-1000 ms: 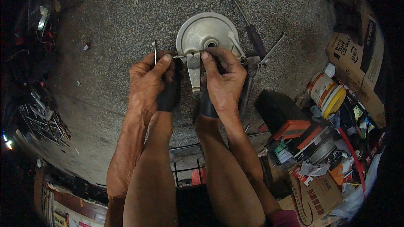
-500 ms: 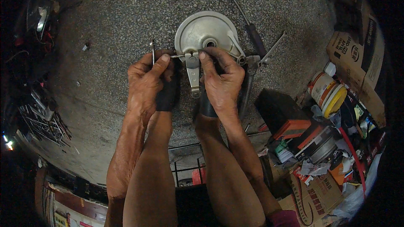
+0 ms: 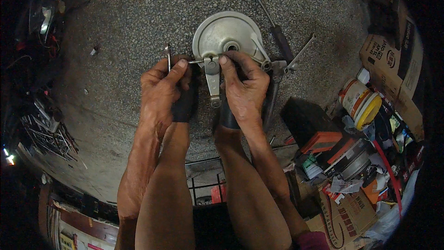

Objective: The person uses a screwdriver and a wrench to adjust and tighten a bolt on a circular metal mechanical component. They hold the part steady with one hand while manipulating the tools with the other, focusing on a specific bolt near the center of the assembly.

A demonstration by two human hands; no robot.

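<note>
While the left hand (image 3: 159,90) pinches a small bent wrench (image 3: 169,56), its grip clenched, the right hand (image 3: 243,88) grasps the round metal hub plate (image 3: 226,34) on the speckled floor (image 3: 129,18).

Right hand (image 3: 243,90) hides brake plate (image 3: 226,34) lower edge; fastener too small.

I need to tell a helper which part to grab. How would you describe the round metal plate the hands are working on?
On the speckled concrete floor, look just beyond the left hand and right hand. The round metal plate lies flat there, dished, pale grey, with a hole in its middle. Unlike the slim screwdriver beside it, it is wide and circular.
</note>
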